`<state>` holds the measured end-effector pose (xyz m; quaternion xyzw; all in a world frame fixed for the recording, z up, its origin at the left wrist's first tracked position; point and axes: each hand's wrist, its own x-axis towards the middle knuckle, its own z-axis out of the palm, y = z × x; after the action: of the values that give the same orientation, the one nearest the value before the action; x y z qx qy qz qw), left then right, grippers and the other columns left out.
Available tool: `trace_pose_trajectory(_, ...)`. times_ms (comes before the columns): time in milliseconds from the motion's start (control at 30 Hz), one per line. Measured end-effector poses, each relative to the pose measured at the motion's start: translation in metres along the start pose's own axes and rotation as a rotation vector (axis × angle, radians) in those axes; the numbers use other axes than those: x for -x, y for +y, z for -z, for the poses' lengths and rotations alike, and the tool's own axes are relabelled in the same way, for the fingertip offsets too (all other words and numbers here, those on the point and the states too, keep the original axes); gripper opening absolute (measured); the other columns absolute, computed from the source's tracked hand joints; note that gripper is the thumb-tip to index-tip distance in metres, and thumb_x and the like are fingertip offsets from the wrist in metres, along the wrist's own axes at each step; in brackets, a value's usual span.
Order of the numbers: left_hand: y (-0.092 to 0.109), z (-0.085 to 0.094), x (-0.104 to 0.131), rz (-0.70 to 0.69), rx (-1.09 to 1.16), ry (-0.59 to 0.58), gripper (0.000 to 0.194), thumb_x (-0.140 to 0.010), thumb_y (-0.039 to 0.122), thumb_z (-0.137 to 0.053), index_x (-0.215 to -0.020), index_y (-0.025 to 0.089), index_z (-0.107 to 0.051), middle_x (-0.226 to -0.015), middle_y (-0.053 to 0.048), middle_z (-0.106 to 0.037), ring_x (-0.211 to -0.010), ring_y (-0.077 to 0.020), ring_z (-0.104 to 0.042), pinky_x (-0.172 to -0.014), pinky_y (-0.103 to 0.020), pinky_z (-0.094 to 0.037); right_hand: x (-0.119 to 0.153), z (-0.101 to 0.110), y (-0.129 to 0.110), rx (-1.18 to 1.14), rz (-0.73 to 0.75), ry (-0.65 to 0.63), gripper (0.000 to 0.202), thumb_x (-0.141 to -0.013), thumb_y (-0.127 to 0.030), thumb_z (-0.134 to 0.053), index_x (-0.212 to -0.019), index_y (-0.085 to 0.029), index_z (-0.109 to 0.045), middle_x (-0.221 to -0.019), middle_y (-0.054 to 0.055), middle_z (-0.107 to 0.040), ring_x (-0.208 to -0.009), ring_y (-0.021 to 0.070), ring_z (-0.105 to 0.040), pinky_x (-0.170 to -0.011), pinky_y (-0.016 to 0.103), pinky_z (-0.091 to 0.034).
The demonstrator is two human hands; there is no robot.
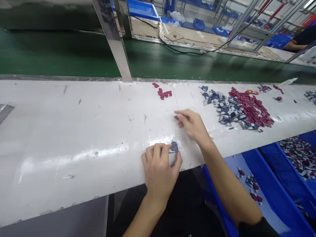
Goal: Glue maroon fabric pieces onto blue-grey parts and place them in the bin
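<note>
A small blue-grey, angular plastic part [174,146] sits at the near side of the tabletop, between the thumb and forefinger of the left hand [158,166], which pinches it narrowly with the palm down and the other fingers curled. A small dark red, flat piece [176,117] shows at the fingertips of the right hand [194,125], just beyond and to the right, its thumb and fingers close together around it; how firmly it is gripped I cannot tell. Both hands work over a long, glossy white tabletop [74,131] with scuffs and dark marks. Beyond them, near the far edge, lies a loose cluster of dark red flat pieces [161,93]. To the right, a pile of blue-grey and white plastic parts [223,108] touches a heap of dark red flat pieces [254,108], with a small red-and-yellow item [253,92] at its far side. Below the near edge, at the right, a blue plastic bin [274,187] holds a few mixed parts on a pale lining. Past the far edge runs a green belt [172,62], crossed by an upright metal post [113,39]; another person's forearm [292,46] shows at the far right.
</note>
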<state>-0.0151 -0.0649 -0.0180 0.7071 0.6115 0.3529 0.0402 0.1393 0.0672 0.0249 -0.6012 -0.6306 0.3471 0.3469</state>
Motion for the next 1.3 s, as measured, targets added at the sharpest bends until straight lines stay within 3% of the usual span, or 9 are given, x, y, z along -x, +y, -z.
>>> trace_pose_trajectory(67, 0.000, 0.000, -0.001, 0.001, 0.007, -0.002, 0.017, -0.101, 0.027, -0.076, -0.115, 0.019, -0.073, -0.101, -0.007, -0.073, -0.101, -0.0285, -0.060, -0.087, -0.042, -0.045, 0.041, 0.009, 0.001, -0.166, -0.034, -0.095, 0.030, -0.106, -0.039, -0.068, -0.123, -0.021, -0.085, -0.102, 0.007, -0.080, -0.083, 0.0193, -0.076, -0.082, 0.037, -0.065)
trace_pose_trajectory(133, 0.001, 0.000, -0.001, 0.008, 0.012, 0.002, 0.016, -0.100, 0.027, -0.077, -0.113, 0.019, -0.074, -0.100, -0.007, -0.074, -0.101, -0.0287, -0.060, -0.087, -0.042, -0.044, 0.071, 0.017, 0.000, -0.307, -0.151, -0.111, 0.029, -0.097, -0.045, -0.083, -0.114, -0.021, -0.084, -0.094, 0.006, -0.081, -0.074, 0.0177, -0.074, -0.074, 0.035, -0.065)
trace_pose_trajectory(233, 0.003, 0.000, -0.002, 0.014, 0.011, 0.002, 0.016, -0.099, 0.027, -0.079, -0.112, 0.019, -0.074, -0.098, -0.006, -0.074, -0.099, -0.0286, -0.060, -0.086, -0.042, -0.043, 0.089, 0.022, 0.002, -0.444, -0.308, -0.093, 0.037, -0.082, -0.051, -0.099, -0.094, -0.020, -0.082, -0.080, 0.004, -0.081, -0.061, 0.0159, -0.070, -0.065, 0.033, -0.063)
trace_pose_trajectory(400, 0.004, -0.001, -0.002, 0.010, 0.008, 0.004, 0.015, -0.099, 0.028, -0.078, -0.111, 0.020, -0.075, -0.097, -0.007, -0.075, -0.099, -0.0286, -0.061, -0.087, -0.043, -0.044, 0.083, 0.016, 0.006, -0.497, -0.356, -0.103, 0.042, -0.077, -0.055, -0.102, -0.089, -0.019, -0.083, -0.066, 0.002, -0.077, -0.057, 0.0171, -0.070, -0.064, 0.034, -0.063)
trace_pose_trajectory(600, 0.002, -0.002, 0.000, 0.005, 0.001, -0.005, 0.017, -0.101, 0.032, -0.077, -0.113, 0.020, -0.075, -0.099, -0.007, -0.076, -0.100, -0.0289, -0.062, -0.088, -0.043, -0.044, 0.080, 0.010, 0.005, -0.464, -0.346, -0.165, 0.039, -0.080, -0.053, -0.099, -0.090, -0.019, -0.083, -0.068, 0.003, -0.078, -0.057, 0.0173, -0.069, -0.059, 0.034, -0.063)
trace_pose_trajectory(767, 0.003, -0.001, -0.001, 0.015, 0.002, -0.009, 0.015, -0.101, 0.030, -0.078, -0.112, 0.020, -0.075, -0.097, -0.007, -0.076, -0.100, -0.0286, -0.062, -0.088, -0.043, -0.044, 0.083, 0.004, -0.001, -0.380, -0.360, -0.130, 0.041, -0.079, -0.053, -0.101, -0.093, -0.020, -0.082, -0.077, 0.005, -0.082, -0.062, 0.0194, -0.073, -0.057, 0.033, -0.061)
trace_pose_trajectory(933, 0.003, 0.000, -0.001, 0.010, 0.008, -0.021, 0.014, -0.103, 0.033, -0.078, -0.111, 0.022, -0.074, -0.098, -0.006, -0.076, -0.100, -0.0282, -0.062, -0.087, -0.043, -0.043, 0.089, -0.003, -0.008, -0.268, -0.306, -0.038, 0.028, -0.088, -0.046, -0.094, -0.087, -0.024, -0.077, -0.082, 0.005, -0.084, -0.080, 0.0244, -0.081, -0.070, 0.035, -0.062)
trace_pose_trajectory(1133, 0.002, -0.001, 0.000, 0.005, 0.008, -0.028, 0.014, -0.105, 0.035, -0.077, -0.109, 0.022, -0.074, -0.096, -0.006, -0.076, -0.099, -0.0275, -0.061, -0.086, -0.042, -0.042, 0.095, -0.007, -0.007, -0.238, -0.343, -0.057, 0.028, -0.096, -0.046, -0.085, -0.083, -0.025, -0.071, -0.078, 0.003, -0.081, -0.071, 0.0218, -0.075, -0.056, 0.032, -0.052)
trace_pose_trajectory(1300, 0.003, -0.001, -0.001, 0.008, 0.022, -0.008, 0.012, -0.105, 0.034, -0.076, -0.105, 0.022, -0.073, -0.093, -0.005, -0.076, -0.097, -0.0272, -0.061, -0.084, -0.042, -0.040, 0.095, -0.007, -0.009, -0.163, -0.296, -0.078, 0.026, -0.100, -0.043, -0.081, -0.085, -0.026, -0.069, -0.083, 0.002, -0.081, -0.073, 0.0213, -0.075, -0.059, 0.033, -0.053)
